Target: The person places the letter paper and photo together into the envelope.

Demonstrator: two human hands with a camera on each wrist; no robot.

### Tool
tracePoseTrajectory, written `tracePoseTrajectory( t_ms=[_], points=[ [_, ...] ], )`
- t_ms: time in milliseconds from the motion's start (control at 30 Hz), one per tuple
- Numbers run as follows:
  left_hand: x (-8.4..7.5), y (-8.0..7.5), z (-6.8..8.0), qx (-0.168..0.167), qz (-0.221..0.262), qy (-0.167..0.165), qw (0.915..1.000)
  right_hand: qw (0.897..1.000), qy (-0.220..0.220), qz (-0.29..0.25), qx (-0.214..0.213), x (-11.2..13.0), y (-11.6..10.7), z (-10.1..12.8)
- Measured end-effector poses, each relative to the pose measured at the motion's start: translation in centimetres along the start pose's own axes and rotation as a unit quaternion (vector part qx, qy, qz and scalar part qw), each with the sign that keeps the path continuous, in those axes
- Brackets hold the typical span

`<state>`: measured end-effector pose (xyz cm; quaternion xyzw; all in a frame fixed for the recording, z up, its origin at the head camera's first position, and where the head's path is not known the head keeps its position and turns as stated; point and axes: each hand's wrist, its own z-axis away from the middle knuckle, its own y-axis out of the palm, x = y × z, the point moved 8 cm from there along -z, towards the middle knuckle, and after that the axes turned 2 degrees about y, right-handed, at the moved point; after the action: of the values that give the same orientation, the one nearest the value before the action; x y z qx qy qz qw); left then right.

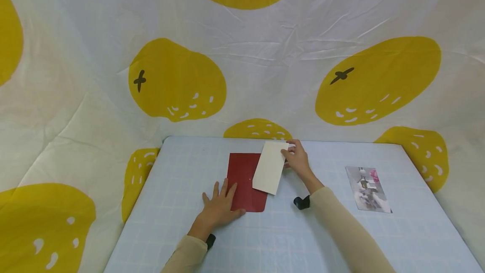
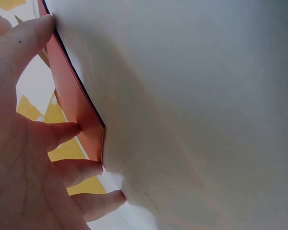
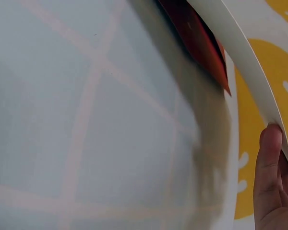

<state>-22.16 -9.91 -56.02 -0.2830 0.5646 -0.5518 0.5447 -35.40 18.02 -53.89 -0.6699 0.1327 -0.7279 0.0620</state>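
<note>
A flat red envelope-like sleeve (image 1: 238,182) lies on the table, its layers parted at a corner in the right wrist view. My left hand (image 1: 217,210) rests at its left side with fingers spread; in the left wrist view the fingertips (image 2: 73,128) touch along the edge of the sleeve. My right hand (image 1: 298,161) pinches a plain cream card (image 1: 270,167) by its upper right edge. Tilted, the card overlaps the right part of the sleeve and hides some of it. The right wrist view shows the card slightly bowed, with a finger (image 3: 270,148) against its face.
A printed picture card (image 1: 367,188) with grey and pink tones lies on the right of the table. The table (image 1: 273,239) has a pale blue checked cover. Behind it hangs a white cloth (image 1: 265,75) with large yellow fruit shapes. Each wrist wears a small black device (image 1: 302,202).
</note>
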Motion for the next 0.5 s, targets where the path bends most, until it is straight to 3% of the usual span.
tracePoseTrajectory(
  t_ms=[500],
  points=[
    [0.1, 0.3, -0.3, -0.003, -0.002, 0.001, 1.0, 1.0, 0.026, 0.002, 0.016, -1.7, 1.6, 0.6]
  ],
)
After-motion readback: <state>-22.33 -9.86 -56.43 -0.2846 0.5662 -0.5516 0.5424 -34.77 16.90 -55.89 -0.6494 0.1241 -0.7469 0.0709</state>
